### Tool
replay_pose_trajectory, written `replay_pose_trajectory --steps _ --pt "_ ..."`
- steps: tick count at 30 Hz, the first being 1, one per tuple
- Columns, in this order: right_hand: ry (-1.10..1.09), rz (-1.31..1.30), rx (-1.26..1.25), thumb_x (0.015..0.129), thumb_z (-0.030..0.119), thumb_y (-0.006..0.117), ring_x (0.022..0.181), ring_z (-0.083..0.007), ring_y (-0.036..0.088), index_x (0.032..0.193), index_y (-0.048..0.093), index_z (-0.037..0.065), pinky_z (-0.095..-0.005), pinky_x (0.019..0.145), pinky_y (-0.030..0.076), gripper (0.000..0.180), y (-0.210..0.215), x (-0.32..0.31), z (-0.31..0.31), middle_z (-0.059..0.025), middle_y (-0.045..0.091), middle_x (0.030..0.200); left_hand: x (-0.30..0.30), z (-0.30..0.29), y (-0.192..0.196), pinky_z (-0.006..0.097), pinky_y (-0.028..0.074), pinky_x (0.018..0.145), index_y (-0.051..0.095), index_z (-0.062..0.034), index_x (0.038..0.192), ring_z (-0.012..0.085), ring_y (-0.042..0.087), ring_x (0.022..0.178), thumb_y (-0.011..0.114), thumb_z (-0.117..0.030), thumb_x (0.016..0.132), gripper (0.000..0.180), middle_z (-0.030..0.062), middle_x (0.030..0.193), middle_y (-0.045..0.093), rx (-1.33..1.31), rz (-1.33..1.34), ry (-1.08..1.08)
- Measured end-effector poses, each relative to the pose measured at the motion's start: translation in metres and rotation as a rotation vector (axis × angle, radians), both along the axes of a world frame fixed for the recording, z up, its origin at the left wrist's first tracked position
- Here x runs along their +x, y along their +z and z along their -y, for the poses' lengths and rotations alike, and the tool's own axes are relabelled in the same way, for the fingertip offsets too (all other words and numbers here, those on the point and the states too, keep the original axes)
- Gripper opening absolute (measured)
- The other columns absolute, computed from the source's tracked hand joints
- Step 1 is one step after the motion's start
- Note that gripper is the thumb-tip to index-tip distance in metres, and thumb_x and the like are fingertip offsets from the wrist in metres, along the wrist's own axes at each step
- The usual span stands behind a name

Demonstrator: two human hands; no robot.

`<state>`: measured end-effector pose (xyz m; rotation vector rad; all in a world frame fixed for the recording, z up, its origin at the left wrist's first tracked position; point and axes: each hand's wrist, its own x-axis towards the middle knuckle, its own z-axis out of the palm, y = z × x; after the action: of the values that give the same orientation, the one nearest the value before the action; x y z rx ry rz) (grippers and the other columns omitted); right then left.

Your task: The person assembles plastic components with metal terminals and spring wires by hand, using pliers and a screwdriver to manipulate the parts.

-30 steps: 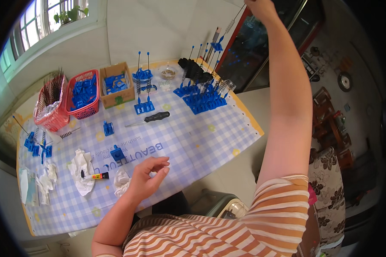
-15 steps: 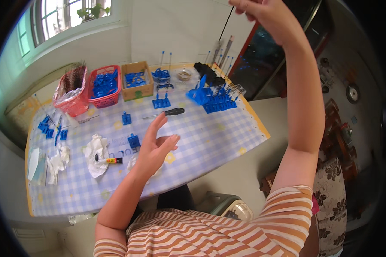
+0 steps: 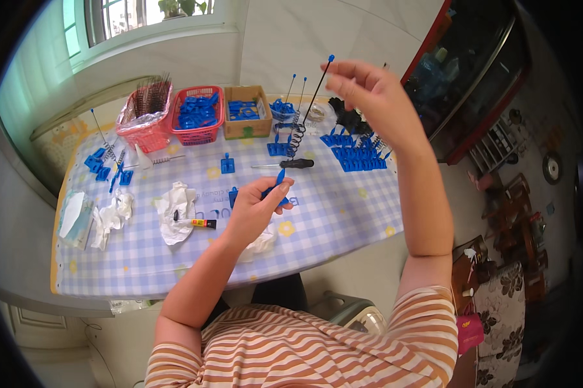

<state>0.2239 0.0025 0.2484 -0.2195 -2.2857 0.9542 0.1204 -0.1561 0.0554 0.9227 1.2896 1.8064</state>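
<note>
My left hand (image 3: 259, 210) is closed on a blue plastic base (image 3: 281, 176), over the near middle of the table. From the base a black coil spring (image 3: 296, 139) rises, drawn out into a thin black rod (image 3: 315, 97) with a blue tip (image 3: 331, 58). Up beside the rod's top is my right hand (image 3: 362, 94), its fingers loosely bent and apart, thumb parted from the index finger. Whether a fingertip touches the rod is hard to see. Behind the left hand lies a screwdriver (image 3: 296, 163) with a black handle.
Two red baskets (image 3: 155, 139) (image 3: 199, 134) and a cardboard box (image 3: 247, 128) stand at the back. Blue assemblies (image 3: 359, 158) sit in rows at right. Single blue bases (image 3: 227, 163), crumpled tissues (image 3: 175, 226) and a glue tube (image 3: 204, 224) lie on the checked tablecloth (image 3: 136, 262).
My right hand has come down and left from high up, bringing the spring-and-rod piece lower. The left hand, open before, has closed on its blue base. The view has shifted.
</note>
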Motion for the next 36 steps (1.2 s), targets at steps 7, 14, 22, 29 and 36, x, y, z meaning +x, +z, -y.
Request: replay_pose_trajectory --steps 7,14,22,29,36 --pt "0.109 0.133 -0.223 0.086 0.025 0.067 0.075 -0.0074 0.056 0.114 0.064 -0.002 -0.0243 0.066 0.046 0.038 -0.068 -0.003 0.003 -0.0053 0.068 0.090 -0.003 -0.003 -0.007 0.022 0.046 0.061 0.066 0.0006 0.108 0.0104 0.065 0.075 0.060 -0.022 0.095 0.027 0.0038 0.088 0.065 -0.007 0.064 -0.037" --pt "0.149 0.183 -0.325 0.087 0.020 0.066 0.074 -0.0043 0.054 0.104 0.067 -0.002 -0.0230 0.065 0.046 0.028 -0.084 -0.012 0.014 -0.0036 0.067 0.096 -0.003 -0.005 -0.013 0.022 0.047 0.061 0.066 0.0014 0.110 0.0107 0.065 0.076 0.059 -0.022 0.095 0.028 0.0046 0.088 0.065 -0.010 0.060 -0.043" --pt "0.133 0.141 -0.347 0.085 0.020 0.067 0.063 -0.0027 0.050 0.097 0.069 0.000 -0.0238 0.063 0.048 0.024 -0.090 -0.012 0.008 0.0036 0.057 0.066 -0.002 -0.006 -0.014 0.022 0.047 0.060 0.065 0.0020 0.111 0.0117 0.065 0.074 0.058 -0.022 0.096 0.029 0.0053 0.090 0.065 -0.023 0.022 -0.034" --pt "0.117 0.165 -0.363 0.085 0.018 0.068 0.077 -0.0053 0.055 0.088 0.066 -0.001 -0.0225 0.065 0.047 0.019 -0.090 -0.013 0.007 -0.0026 0.063 0.083 -0.003 -0.007 -0.015 0.023 0.048 0.061 0.064 0.0021 0.113 0.0129 0.065 0.075 0.057 -0.021 0.096 0.030 0.0063 0.095 0.065 -0.041 -0.003 -0.036" --pt "0.144 0.059 -0.338 0.084 0.022 0.069 0.073 -0.0041 0.055 0.111 0.065 -0.002 -0.0221 0.066 0.046 0.036 -0.076 -0.006 -0.001 0.0008 0.063 0.080 -0.001 -0.003 -0.019 0.023 0.049 0.062 0.065 0.0023 0.113 0.0134 0.066 0.077 0.058 -0.020 0.096 0.029 0.0068 0.098 0.066 -0.065 -0.028 -0.046"
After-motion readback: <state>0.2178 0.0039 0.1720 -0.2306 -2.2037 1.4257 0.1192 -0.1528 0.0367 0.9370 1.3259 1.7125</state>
